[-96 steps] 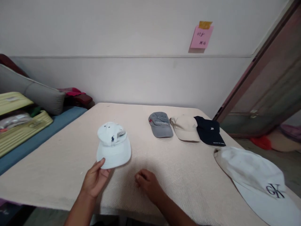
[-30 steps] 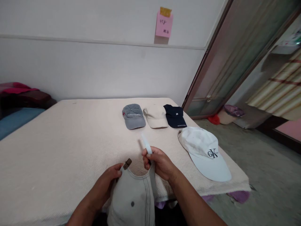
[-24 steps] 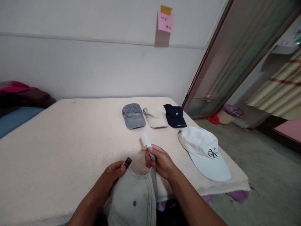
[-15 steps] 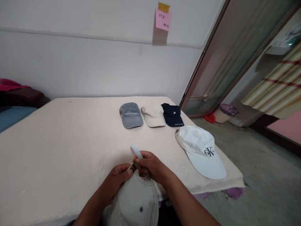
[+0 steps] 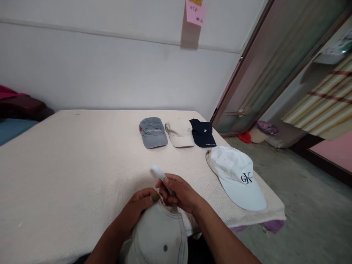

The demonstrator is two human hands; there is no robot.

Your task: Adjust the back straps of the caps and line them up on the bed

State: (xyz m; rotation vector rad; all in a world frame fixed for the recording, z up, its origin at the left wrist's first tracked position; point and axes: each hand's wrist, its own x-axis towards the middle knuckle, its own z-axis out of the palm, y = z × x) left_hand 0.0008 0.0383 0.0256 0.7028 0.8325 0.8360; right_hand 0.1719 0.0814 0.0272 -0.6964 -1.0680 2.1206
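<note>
A light grey cap (image 5: 158, 234) is at the table's front edge, its back opening toward my hands. My left hand (image 5: 143, 203) pinches the cap's edge beside a small brownish buckle (image 5: 155, 197). In my right hand (image 5: 178, 192) is the cap's pale strap (image 5: 158, 172), its free end sticking up to the left. Further back lie a grey-blue cap (image 5: 153, 132), a beige cap (image 5: 180, 134) and a navy cap (image 5: 204, 133) in a row. To the right of my hands rests a white cap (image 5: 236, 176) with black letters.
The caps lie on a table with a cream cloth (image 5: 68, 165). Behind it is a white wall with a pink note (image 5: 195, 13). Dark red and blue items (image 5: 20, 106) stand at the left; a bin (image 5: 261, 132) stands on the floor at the right.
My right hand has moved slightly away from the buckle with the strap, which now looks free of it. The view has shifted a little.
</note>
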